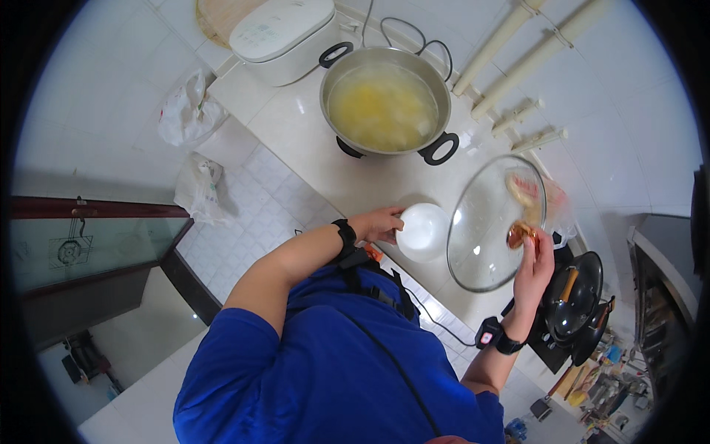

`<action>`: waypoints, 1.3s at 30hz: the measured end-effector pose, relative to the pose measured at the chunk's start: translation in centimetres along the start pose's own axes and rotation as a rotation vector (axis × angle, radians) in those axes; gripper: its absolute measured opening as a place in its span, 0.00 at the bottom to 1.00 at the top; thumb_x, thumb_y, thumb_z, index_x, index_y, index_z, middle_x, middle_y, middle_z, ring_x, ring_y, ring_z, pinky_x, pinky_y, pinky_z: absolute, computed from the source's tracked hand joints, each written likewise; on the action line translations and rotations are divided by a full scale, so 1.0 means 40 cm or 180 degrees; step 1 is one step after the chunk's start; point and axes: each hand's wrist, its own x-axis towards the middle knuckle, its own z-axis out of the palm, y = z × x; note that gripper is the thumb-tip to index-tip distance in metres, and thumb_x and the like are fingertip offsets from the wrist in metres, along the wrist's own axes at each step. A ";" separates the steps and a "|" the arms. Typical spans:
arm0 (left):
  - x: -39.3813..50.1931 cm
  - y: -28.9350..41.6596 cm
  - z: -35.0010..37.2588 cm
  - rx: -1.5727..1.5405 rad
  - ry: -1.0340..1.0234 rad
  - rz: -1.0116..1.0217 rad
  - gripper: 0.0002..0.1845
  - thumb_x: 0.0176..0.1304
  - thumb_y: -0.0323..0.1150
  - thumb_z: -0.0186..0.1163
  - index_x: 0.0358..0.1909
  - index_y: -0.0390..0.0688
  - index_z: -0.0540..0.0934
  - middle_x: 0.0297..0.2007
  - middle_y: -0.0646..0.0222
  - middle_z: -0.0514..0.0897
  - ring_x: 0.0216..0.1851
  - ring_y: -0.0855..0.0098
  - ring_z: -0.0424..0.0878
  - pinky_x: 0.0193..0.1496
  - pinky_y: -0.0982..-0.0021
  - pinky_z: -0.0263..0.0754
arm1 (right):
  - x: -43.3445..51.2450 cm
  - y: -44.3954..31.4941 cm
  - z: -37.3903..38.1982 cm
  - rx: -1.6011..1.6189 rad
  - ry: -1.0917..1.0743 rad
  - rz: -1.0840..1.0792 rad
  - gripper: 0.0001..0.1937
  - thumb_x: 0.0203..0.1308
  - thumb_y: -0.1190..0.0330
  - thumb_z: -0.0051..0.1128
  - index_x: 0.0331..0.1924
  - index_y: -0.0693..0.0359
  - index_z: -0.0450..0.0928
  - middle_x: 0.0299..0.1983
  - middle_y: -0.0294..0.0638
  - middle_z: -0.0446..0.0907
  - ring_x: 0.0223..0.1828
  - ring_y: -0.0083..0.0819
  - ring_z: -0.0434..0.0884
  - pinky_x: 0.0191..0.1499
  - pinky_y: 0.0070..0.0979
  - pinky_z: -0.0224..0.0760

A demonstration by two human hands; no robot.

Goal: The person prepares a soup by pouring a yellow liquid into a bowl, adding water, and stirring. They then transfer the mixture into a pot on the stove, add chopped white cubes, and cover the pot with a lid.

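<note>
In my left hand is the rim of a white bowl, held over the counter's front edge side. My right hand grips the amber-coloured knob of a round glass lid, which stands tilted to the right of the bowl. Beyond both hands sits a wide two-handled pot with its top uncovered. Cloudy liquid with something yellow fills much of it; steam or blur hides the details.
A white rice cooker stands left of the pot on the pale countertop. Behind the lid lies a plastic bag. Lidded black wok at right. Pipes run down the wall. Plastic bags hang at left.
</note>
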 end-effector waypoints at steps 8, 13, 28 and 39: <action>-0.194 -0.009 -0.171 0.0315 0.0488 0.0403 0.38 0.72 0.41 0.67 0.81 0.51 0.66 0.67 0.65 0.75 0.69 0.65 0.74 0.69 0.55 0.77 | 0.266 -0.186 0.266 -0.0122 -0.0385 -0.1131 0.09 0.72 0.71 0.61 0.50 0.65 0.84 0.42 0.49 0.84 0.45 0.47 0.84 0.53 0.36 0.76; -0.484 -0.077 -0.345 -0.0434 0.1247 0.1025 0.30 0.75 0.40 0.64 0.76 0.49 0.72 0.62 0.67 0.82 0.65 0.69 0.80 0.66 0.59 0.79 | 0.415 -0.237 0.457 -0.0341 -0.0760 -0.1668 0.10 0.70 0.68 0.61 0.48 0.64 0.85 0.42 0.51 0.86 0.46 0.52 0.84 0.51 0.42 0.77; -0.839 -0.434 -0.488 -0.1937 0.2820 0.1343 0.24 0.75 0.38 0.60 0.70 0.47 0.76 0.55 0.69 0.86 0.55 0.71 0.85 0.61 0.60 0.80 | 0.565 -0.238 0.672 -0.0728 -0.1417 -0.1550 0.11 0.70 0.63 0.61 0.47 0.60 0.86 0.41 0.50 0.87 0.44 0.51 0.85 0.49 0.43 0.78; -0.758 -0.269 -0.471 -0.1248 0.2487 0.1128 0.22 0.76 0.35 0.60 0.68 0.45 0.77 0.53 0.70 0.87 0.53 0.72 0.86 0.58 0.63 0.82 | 0.587 -0.255 0.677 -0.0652 -0.1607 -0.1450 0.11 0.70 0.61 0.61 0.46 0.59 0.86 0.40 0.47 0.88 0.43 0.48 0.86 0.47 0.41 0.78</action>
